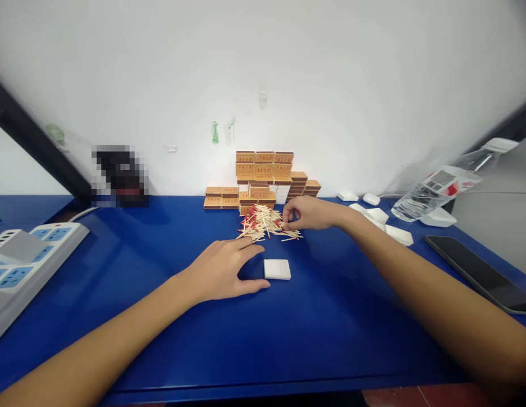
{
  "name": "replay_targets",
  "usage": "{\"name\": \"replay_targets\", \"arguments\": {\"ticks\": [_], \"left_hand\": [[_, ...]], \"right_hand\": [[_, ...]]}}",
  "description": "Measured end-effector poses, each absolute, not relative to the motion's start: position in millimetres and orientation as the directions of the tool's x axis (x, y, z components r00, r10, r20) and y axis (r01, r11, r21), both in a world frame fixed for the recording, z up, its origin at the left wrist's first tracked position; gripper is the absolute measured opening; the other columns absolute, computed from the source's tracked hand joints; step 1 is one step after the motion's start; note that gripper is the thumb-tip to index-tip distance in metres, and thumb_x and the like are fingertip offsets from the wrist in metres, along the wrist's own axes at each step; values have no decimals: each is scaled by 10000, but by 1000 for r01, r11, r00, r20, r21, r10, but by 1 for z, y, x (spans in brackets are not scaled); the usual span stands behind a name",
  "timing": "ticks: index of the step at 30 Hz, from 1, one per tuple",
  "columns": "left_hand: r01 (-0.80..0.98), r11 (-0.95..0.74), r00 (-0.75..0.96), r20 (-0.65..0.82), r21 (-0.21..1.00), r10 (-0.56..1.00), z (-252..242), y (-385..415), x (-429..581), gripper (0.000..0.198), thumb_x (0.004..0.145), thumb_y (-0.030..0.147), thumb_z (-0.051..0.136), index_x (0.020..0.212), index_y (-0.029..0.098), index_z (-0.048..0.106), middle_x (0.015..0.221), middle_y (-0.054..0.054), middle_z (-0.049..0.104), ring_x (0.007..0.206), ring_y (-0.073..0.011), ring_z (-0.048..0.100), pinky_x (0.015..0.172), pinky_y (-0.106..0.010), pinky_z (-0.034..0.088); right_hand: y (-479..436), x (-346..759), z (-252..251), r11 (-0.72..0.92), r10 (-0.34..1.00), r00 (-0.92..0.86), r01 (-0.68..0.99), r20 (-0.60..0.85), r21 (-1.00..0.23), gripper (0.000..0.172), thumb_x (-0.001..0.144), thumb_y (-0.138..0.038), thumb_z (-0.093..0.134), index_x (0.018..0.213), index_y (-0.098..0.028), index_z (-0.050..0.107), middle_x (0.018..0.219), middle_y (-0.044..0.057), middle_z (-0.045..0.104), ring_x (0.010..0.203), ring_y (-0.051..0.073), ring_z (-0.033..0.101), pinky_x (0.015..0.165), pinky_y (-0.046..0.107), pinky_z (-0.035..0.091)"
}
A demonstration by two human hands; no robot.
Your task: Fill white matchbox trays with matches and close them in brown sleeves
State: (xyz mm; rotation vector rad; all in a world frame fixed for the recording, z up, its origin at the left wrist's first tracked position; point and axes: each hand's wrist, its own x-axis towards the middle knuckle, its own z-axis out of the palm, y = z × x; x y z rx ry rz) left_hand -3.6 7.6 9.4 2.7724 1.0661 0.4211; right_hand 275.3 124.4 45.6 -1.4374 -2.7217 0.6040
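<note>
A loose heap of red-tipped matches (pixel 263 221) lies on the blue table (pixel 195 350) in front of stacked matchboxes (pixel 264 169). At the heap's right edge is my right hand (pixel 307 212), its fingers curled and pinched on matches; how many they hold cannot be made out. My left hand (pixel 222 268) rests palm down nearer me, with thumb and fingers spread and nothing between them. Just right of its fingertips sits a small white matchbox tray (pixel 277 269). The inside of that tray is hard to make out.
A white power strip (pixel 42 254) stands at the left. To the right are several white pieces (pixel 398 234), a tilted clear bottle (pixel 440 183) and a dark phone (pixel 478 271). A pale wall (pixel 161 73) closes off the back.
</note>
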Motion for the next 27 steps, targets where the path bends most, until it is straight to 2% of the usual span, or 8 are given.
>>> {"name": "replay_targets", "arguments": {"ticks": [6, 16, 27], "left_hand": [[638, -726, 705, 185, 258, 685, 8, 6, 1, 569, 954, 597, 686, 1358, 196, 667, 1141, -82, 734, 887, -248, 727, 763, -390, 580], [634, -719, 702, 178, 283, 690, 10, 6, 2, 471, 981, 534, 683, 1328, 216, 699, 1057, -55, 719, 835, -212, 704, 711, -357, 549], [629, -716, 692, 202, 302, 693, 6, 6, 5, 477, 980, 537, 685, 1352, 238, 679, 1061, -54, 715, 853, -208, 704, 728, -347, 550]], "right_hand": [[119, 274, 45, 518, 791, -587, 792, -173, -323, 179, 862, -361, 699, 850, -182, 693, 820, 59, 712, 715, 179, 599, 640, 314, 409], [128, 279, 40, 522, 800, -581, 798, -152, -300, 150, 818, -336, 690, 810, -189, 666, 745, 23, 669, 669, 160, 530, 617, 309, 364], [122, 293, 47, 513, 812, -577, 775, -83, -368, 151, 832, -317, 643, 873, -192, 719, 801, 47, 731, 688, 177, 599, 640, 322, 429]]}}
